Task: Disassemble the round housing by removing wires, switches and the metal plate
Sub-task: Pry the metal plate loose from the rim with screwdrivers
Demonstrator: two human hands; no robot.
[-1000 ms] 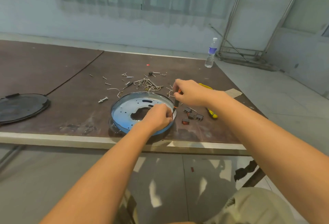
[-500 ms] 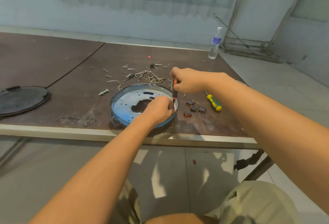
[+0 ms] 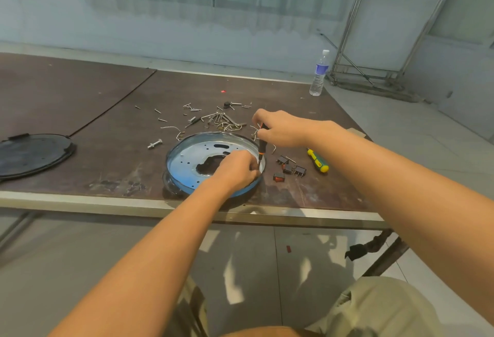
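Note:
The round housing (image 3: pixel 174 173) lies near the table's front edge, with a shiny metal plate (image 3: pixel 192 158) inside it that has a dark irregular cut-out at its middle. My right hand (image 3: pixel 280 129) grips a black and orange screwdriver (image 3: pixel 261 148) upright, tip down at the plate's right rim. My left hand (image 3: pixel 238 169) rests with curled fingers at that same spot beside the tip; what they pinch is hidden. Several small black switches (image 3: pixel 290 168), one with a red face, lie just right of the housing.
Loose screws, bolts and bent wires (image 3: pixel 213 120) are scattered behind the housing. A yellow-green screwdriver (image 3: pixel 318 160) lies to the right, a black round lid (image 3: pixel 32 153) at far left, a water bottle (image 3: pixel 318 74) at the back right corner. The table's metal front edge (image 3: pixel 107 204) runs close below.
The right hand has stayed on the screwdriver at the plate's right rim and the left hand beside its tip. The camera has shifted slightly; the housing has not moved.

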